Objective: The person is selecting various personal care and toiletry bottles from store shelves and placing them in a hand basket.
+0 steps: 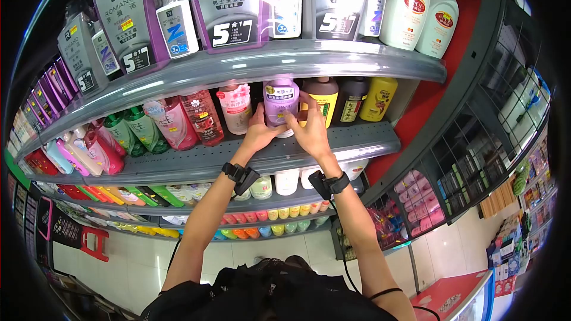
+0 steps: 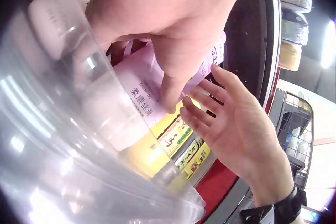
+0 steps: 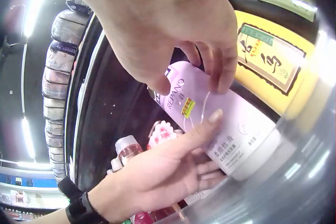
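Observation:
A lilac shampoo bottle (image 1: 282,102) with a white lower end stands on the middle shelf, held between both hands. My left hand (image 1: 259,134) grips it from the left, thumb across its front, fingers round the side; the right wrist view shows this thumb on the lilac bottle (image 3: 239,124). From the right, my right hand (image 1: 311,133) holds the same bottle, with its thumb and fingers about the upper part in the right wrist view. Beside it on the right is a brown-and-yellow bottle (image 1: 328,104), near the right fingers. On the left stands a pink bottle with blossoms (image 1: 235,110).
The upper shelf edge (image 1: 256,65) overhangs the hands, with large Romano packs (image 1: 229,0) above. A dark bottle (image 1: 352,100) and a yellow bottle (image 1: 379,100) stand further right. The clear lip of the middle shelf (image 1: 208,169) runs below the wrists.

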Available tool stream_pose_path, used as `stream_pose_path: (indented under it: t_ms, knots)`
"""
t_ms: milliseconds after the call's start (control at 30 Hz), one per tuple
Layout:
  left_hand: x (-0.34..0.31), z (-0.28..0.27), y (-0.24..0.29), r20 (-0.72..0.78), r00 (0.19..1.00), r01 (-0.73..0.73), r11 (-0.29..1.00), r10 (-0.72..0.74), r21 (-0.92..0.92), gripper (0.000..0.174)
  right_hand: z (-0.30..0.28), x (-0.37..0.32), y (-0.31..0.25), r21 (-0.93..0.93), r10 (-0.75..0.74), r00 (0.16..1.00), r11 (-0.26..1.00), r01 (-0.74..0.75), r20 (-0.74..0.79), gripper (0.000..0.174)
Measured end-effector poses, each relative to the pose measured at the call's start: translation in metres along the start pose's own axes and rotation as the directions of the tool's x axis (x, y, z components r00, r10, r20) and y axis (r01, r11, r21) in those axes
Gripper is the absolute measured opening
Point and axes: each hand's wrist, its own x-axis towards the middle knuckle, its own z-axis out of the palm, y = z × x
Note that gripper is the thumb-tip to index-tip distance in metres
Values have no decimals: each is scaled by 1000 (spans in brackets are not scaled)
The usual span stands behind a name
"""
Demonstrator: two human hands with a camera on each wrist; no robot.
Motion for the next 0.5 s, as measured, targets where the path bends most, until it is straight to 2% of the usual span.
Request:
stream_pose_path:
  t_ms: [33,100,233,300,333,367,433,500]
  knots:
    - [0,0,2,4,1000,0,1000,0,-3,85,-2,2,-1,-4,3,1000,1000,-3,-3,59]
    - [-4,-2,4,-88,995,-47,998,49,31,79,-4,7,-4,-33,19,1000,999,-19,12,63]
    - [-8,-4,1,-76,985,-146,983,154,109,80,-2,13,-10,-87,-57,998,995,56,-9,68]
    - [-13,-6,2,-44,991,-123,987,128,99,81,-1,15,-20,-57,-196,980,979,197,20,65]
    - [-16,-9,3,-10,992,-124,978,128,168,80,-2,14,-34,27,-140,987,990,138,77,65]
    - [-16,-10,0,-9,992,-123,978,127,166,80,-2,15,-37,25,-138,987,990,136,77,65]
    - [-16,-11,-9,60,987,-156,966,147,205,77,0,18,-37,27,-141,962,990,138,236,65]
    - [-15,-12,-15,80,988,-141,976,129,165,76,4,18,-35,25,-176,960,984,175,218,62]
